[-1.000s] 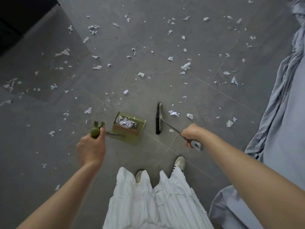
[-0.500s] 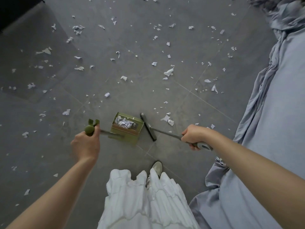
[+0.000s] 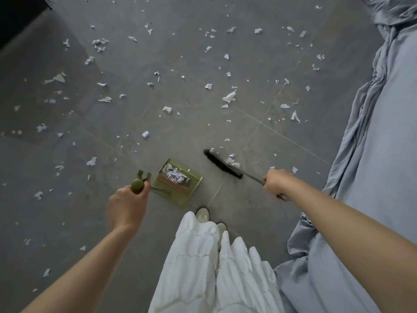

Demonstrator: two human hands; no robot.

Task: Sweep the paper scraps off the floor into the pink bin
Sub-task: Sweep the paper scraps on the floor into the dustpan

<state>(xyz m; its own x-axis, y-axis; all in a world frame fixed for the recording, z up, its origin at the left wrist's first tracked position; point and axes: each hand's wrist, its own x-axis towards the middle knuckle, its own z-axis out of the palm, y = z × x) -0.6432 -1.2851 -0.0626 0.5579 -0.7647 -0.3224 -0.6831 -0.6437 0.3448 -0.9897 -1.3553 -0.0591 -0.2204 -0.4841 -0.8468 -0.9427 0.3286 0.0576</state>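
Note:
A green dustpan (image 3: 180,190) stands on the grey tiled floor (image 3: 225,53) just ahead of my feet, with a small heap of paper scraps in it. My left hand (image 3: 127,206) grips the green knob of its long handle (image 3: 138,185). My right hand (image 3: 276,182) grips the grey shaft of a broom whose black brush head (image 3: 222,164) lies on the floor to the right of the dustpan, apart from it. A few scraps (image 3: 231,159) sit against the brush's far side. White paper scraps (image 3: 229,96) lie scattered over the floor. No pink bin is in view.
A grey-blue sheet (image 3: 372,154) hangs from a bed along the right side and pools on the floor. A dark piece of furniture (image 3: 18,16) fills the far left corner. My white skirt (image 3: 209,267) and shoes (image 3: 203,214) are at the bottom centre.
The brush head was swept in close to the dustpan half a second ago and now lies farther right again, turned diagonal. The dustpan stays put. The view has shifted slightly.

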